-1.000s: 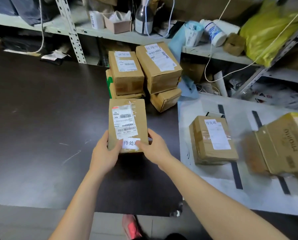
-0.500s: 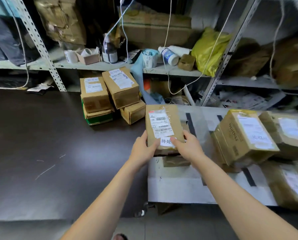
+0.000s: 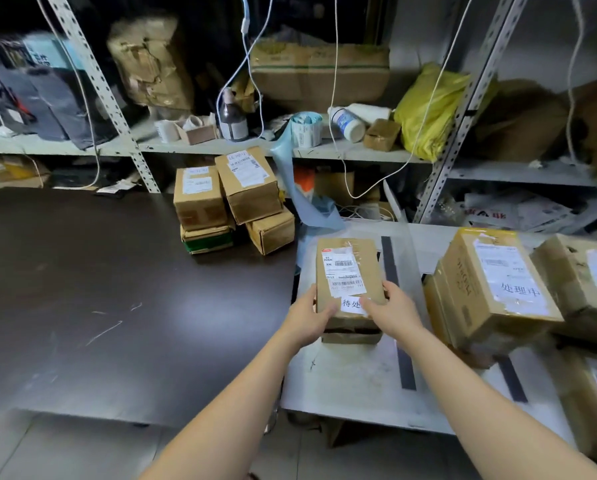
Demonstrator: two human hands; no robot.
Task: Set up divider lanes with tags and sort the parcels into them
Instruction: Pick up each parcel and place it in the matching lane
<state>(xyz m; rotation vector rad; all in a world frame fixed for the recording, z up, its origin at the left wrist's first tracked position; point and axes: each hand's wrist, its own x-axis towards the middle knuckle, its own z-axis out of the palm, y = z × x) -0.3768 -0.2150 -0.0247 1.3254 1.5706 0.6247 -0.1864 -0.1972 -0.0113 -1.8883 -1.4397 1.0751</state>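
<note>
I've got both grips, left hand (image 3: 307, 318) and right hand (image 3: 392, 311), clamped on tagged parcel (image 3: 347, 271), over another box (image 3: 350, 336) on white worktop (image 3: 352, 386)

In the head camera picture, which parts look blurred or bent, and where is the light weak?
Head view: the brown cardboard parcel held by the left hand and right hand is fairly sharp; the cardboard boxes at the right edge are smeared; the perforated metal shelf uprights lean from wide-angle distortion; the upper shelves are dim.
</note>
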